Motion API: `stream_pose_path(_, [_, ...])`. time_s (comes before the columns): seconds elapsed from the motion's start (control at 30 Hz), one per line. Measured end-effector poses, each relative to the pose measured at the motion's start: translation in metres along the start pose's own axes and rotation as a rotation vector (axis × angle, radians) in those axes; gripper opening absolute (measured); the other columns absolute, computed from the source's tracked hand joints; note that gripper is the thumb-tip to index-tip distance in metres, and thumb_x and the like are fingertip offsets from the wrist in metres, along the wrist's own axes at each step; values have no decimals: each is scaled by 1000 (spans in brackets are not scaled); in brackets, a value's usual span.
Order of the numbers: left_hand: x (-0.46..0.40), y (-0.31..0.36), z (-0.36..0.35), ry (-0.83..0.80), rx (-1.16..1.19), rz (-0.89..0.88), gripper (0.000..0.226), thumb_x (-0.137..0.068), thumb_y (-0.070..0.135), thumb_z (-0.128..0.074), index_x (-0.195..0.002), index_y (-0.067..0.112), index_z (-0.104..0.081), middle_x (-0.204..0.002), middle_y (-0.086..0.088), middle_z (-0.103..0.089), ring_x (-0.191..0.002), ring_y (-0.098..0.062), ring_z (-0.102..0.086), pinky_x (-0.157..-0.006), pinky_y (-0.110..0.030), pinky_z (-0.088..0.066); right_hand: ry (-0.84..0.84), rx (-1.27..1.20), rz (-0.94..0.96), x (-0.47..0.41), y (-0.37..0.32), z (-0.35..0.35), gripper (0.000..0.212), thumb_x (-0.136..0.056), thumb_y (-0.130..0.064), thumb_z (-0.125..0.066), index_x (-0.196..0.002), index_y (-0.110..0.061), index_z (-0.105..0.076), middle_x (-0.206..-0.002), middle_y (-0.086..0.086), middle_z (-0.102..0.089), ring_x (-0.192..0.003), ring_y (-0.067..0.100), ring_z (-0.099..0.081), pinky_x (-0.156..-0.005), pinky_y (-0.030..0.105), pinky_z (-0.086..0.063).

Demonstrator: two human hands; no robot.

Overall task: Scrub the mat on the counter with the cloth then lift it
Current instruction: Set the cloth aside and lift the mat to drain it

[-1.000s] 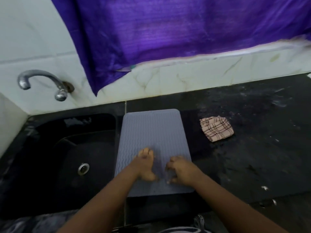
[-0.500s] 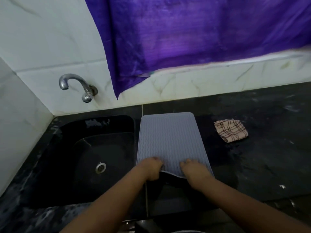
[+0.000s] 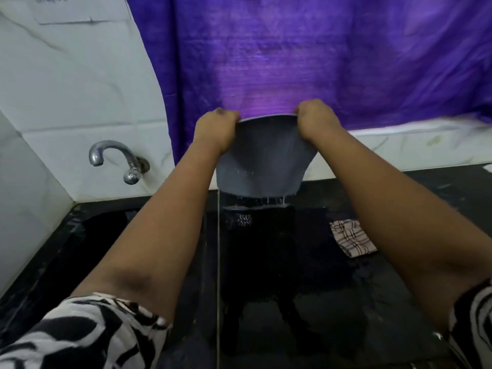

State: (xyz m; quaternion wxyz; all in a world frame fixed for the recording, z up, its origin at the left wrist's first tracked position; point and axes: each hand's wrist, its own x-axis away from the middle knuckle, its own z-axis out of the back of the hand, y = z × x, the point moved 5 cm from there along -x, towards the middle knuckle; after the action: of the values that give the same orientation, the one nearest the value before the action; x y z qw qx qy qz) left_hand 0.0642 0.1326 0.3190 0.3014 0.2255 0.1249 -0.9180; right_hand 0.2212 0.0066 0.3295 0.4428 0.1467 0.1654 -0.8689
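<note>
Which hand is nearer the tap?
Left. The left hand grips the mat's upper left corner, up and right of the tap; the right hand grips the far corner.

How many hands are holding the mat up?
2. The left hand grips the mat's top left corner and the right hand grips its top right corner, above the counter.

**No legible text in view**

Nothing can be read. A sheet of paper (image 3: 64, 9) fixed to the white wall tiles, above and to the left of the tap (image 3: 117, 159), carries a short line of small dark print near its top edge, but the print is too small and blurred to make out. No label, brand, number or sign shows elsewhere.
</note>
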Motion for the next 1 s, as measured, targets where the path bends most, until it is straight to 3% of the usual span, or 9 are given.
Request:
stream_pose_path(0.17, [58, 15, -20, 15, 24, -117, 25, -88, 13, -51, -109, 16, -65, -97, -15, -68, -90, -35, -64, -74, -42, -49, 14, -145, -59, 58, 18, -17, 34, -80, 3, -45, -103, -7, -68, -106, 25, -64, -96, 42, -60, -84, 40, -48])
stream_pose_path(0.27, [133, 32, -75, -256, 180, -79, 29, -91, 22, -48, -115, 18, -64, -109, -15, -67, -100, -33, -62, -82, -36, -48, -173, -211, -145, 133, 39, -83, 28, -86, -5, -48, -105, -7, -67, -106, 23, -65, -98, 39, -61, -88, 40, -48])
stream_pose_path(0.33, [197, 44, -115, -492, 360, 46, 30, -94, 33, -48, -101, 13, -68, -97, -13, -68, -92, -28, -63, -76, -31, -47, -329, -273, -241, 195, 50, -134, 23, -92, -12, -47, -103, -2, -64, -105, 23, -62, -99, 38, -59, -89, 40, -47])
stream_pose_path(0.43, [282, 76, -155, -645, 338, -145, 31, -96, 30, -46, -75, 12, -60, -76, -3, -60, -75, -20, -57, -75, -34, -50, -509, -285, -288, 281, 59, -187, 25, -95, -21, -48, -98, -2, -63, -107, 19, -62, -102, 33, -58, -92, 40, -45])
stream_pose_path(0.5, [321, 90, -170, -761, 329, -180, 22, -100, 22, -40, -97, 16, -60, -106, -10, -65, -100, -24, -59, -90, -35, -47, -595, -232, -232, 323, 64, -210, 34, -97, -18, -42, -124, -3, -56, -135, 18, -53, -122, 28, -49, -108, 37, -34])
stream_pose_path(0.57, [345, 96, -179, -839, 231, -319, 39, -101, 6, -34, -140, 3, -38, -148, -23, -37, -133, -33, -42, -106, -46, -38, -592, -115, -77, 344, 66, -218, 50, -96, -10, -35, -145, -17, -32, -156, 3, -27, -142, 18, -26, -116, 32, -11])
stream_pose_path(0.67, [353, 94, -180, -820, 122, -414, 52, -101, 2, -33, -150, 1, -19, -157, -21, -18, -143, -32, -27, -112, -48, -31, -595, -17, 17, 354, 68, -215, 58, -94, -4, -33, -148, -22, -22, -158, -2, -18, -145, 15, -16, -117, 30, -3])
stream_pose_path(0.83, [347, 91, -169, -826, 163, -404, 55, -97, 10, -43, -149, 5, -26, -155, -16, -29, -138, -31, -36, -110, -43, -35, -689, -67, -43, 351, 63, -210, 65, -89, 0, -41, -148, -17, -21, -159, 3, -16, -145, 19, -16, -117, 29, -5])
stream_pose_path(1.0, [329, 91, -153, -937, 227, -344, 34, -85, 20, -56, -115, 5, -60, -117, -15, -59, -106, -28, -57, -83, -29, -47, -864, -149, -142, 332, 48, -191, 67, -86, -9, -54, -147, -18, -26, -154, 9, -21, -140, 27, -26, -114, 32, -22])
